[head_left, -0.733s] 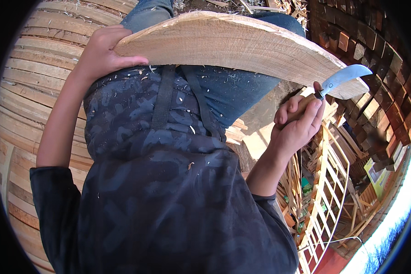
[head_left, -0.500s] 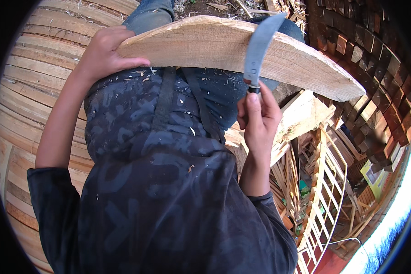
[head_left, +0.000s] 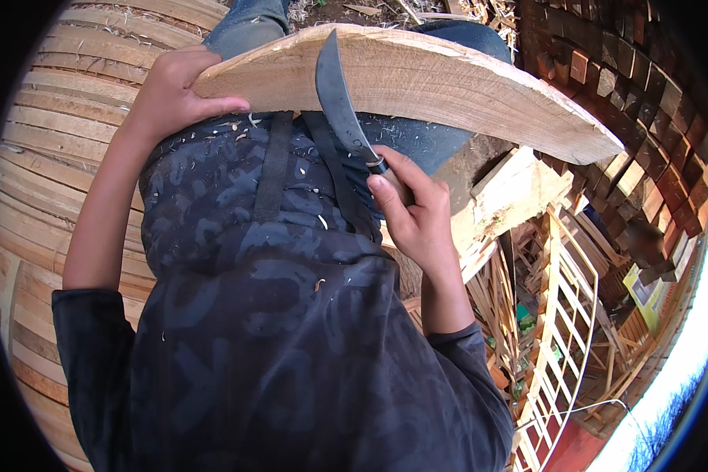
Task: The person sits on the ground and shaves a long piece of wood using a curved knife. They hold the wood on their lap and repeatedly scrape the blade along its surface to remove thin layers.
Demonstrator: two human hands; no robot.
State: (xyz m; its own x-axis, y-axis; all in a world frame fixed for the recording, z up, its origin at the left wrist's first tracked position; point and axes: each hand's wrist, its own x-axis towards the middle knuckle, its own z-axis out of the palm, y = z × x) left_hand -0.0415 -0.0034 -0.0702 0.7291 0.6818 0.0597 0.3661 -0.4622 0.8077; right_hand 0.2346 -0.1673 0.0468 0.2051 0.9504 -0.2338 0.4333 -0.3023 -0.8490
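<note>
Across my thighs lies a long, curved wooden board [head_left: 440,86], pale and rough along its far edge. My left hand [head_left: 175,93] grips the board's left end, with the thumb on the near side and the fingers over the far edge. In my right hand [head_left: 413,204] is a knife [head_left: 340,98] with a broad curved blade and a wooden handle. The blade points up and to the left over the middle of the board. Whether it touches the wood I cannot tell. The fingers wrap round the handle and hide most of it.
Stacked wooden slats [head_left: 63,157] fill the left side. At the right rises a pile of dark wood blocks [head_left: 645,102]. A rough log [head_left: 519,197] lies by my right knee, with a slatted wooden frame [head_left: 554,330] beyond it. Shavings dot my clothes.
The knife has swung left, from over the board's right half to its middle, and its tip now leans left. My right hand moved left and slightly nearer; the left hand keeps its hold.
</note>
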